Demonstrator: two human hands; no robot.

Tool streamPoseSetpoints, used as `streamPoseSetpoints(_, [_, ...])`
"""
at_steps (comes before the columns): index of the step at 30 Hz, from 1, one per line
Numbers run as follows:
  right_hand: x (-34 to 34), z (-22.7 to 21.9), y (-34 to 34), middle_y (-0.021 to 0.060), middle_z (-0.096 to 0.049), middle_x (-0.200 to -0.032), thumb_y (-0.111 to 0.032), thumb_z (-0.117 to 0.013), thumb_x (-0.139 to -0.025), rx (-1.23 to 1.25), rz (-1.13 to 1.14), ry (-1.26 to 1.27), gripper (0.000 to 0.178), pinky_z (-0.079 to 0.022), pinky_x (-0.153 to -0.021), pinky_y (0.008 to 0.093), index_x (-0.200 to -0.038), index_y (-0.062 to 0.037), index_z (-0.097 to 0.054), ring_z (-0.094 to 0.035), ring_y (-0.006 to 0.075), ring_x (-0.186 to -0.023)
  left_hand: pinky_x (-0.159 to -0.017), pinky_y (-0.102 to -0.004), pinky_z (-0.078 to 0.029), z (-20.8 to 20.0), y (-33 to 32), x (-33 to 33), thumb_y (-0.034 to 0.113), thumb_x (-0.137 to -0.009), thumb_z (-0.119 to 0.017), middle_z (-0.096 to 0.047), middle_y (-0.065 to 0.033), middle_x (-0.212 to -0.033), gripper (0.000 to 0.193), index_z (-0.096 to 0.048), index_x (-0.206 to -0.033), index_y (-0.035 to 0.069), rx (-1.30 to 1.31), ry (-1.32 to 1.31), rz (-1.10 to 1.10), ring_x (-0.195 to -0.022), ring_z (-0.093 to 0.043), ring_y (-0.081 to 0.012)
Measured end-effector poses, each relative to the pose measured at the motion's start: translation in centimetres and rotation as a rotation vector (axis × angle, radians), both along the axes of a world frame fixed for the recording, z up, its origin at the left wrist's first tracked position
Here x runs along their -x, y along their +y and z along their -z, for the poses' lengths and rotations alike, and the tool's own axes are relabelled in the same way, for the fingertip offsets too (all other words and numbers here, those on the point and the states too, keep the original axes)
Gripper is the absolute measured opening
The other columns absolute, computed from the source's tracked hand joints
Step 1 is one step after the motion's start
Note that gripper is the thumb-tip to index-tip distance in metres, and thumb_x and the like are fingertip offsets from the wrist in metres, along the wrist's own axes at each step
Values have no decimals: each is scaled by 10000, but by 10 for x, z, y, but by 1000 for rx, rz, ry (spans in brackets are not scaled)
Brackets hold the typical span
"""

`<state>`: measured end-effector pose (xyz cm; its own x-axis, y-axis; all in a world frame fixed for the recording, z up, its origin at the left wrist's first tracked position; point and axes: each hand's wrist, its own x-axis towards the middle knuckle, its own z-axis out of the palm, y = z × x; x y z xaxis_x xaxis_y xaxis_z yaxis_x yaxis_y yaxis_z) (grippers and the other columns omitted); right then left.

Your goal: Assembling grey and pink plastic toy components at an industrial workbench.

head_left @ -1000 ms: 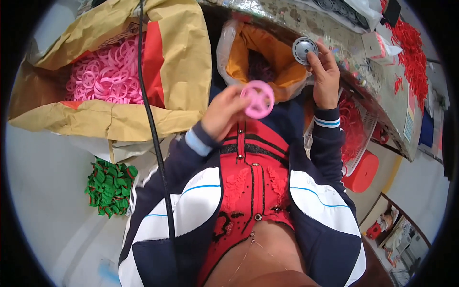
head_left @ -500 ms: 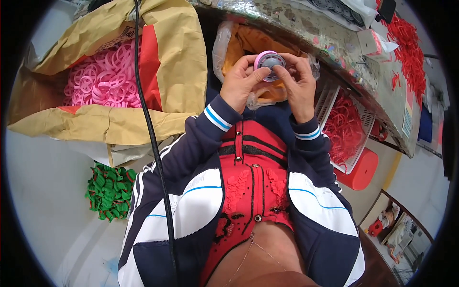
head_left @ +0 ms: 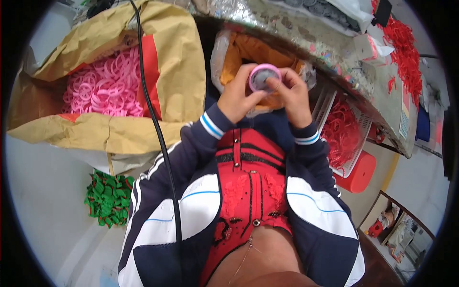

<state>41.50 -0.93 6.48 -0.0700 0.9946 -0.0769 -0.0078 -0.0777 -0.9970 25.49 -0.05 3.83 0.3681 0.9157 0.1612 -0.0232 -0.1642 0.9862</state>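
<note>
Between both hands, over an orange-lined plastic bag [head_left: 229,71], is a small round toy wheel: a pink ring with a grey disc [head_left: 260,78] set in it. My left hand [head_left: 236,98] grips the ring by its left side, fingers behind and thumb along the lower edge. My right hand [head_left: 294,94] is closed at the wheel's right side, its thumb pressing on the grey face and its fingers at the rim. Beyond the left forearm, a large brown paper sack [head_left: 179,71] gapes, holding many pink spoked rings [head_left: 105,86].
A worn workbench [head_left: 306,28] runs along the far right, with grey wheel parts [head_left: 325,9], a tissue box [head_left: 366,48] and red strips [head_left: 401,52] on it. A white basket [head_left: 351,165] of red pieces rests by a red stool [head_left: 358,174]. Green pieces [head_left: 109,198] lie on the floor. A black cable [head_left: 155,119] hangs in front.
The wheel has shifted slightly left and down and is tilted. My left thumb has slid off the grey face to the lower edge, while my right thumb stays on the face.
</note>
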Motion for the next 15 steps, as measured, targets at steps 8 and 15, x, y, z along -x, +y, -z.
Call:
streamPoseSetpoints(8, [-1,-17,7,13,-586,-845,-102,-650,-798,61,-184,-227,221,-458,-683,223,-973,-1,-562,-559,86,-772,-796,-312,-474,-48,-18,16,68,-784,-627,-537,-127,-1127,490,-387,-1209,31,197,231,-78,-969,-574,-206])
streamPoseSetpoints(15, [-57,-64,109,92,-614,-942,-141,-619,-796,-584,134,-663,245,-463,-719,276,-1009,-21,-604,-586,167,-824,-821,-337,-464,-140,-16,185,215,-857,-567,-624,-182,-931,323,-556,-1038,-52,394,-9,412,-903,-614,-241])
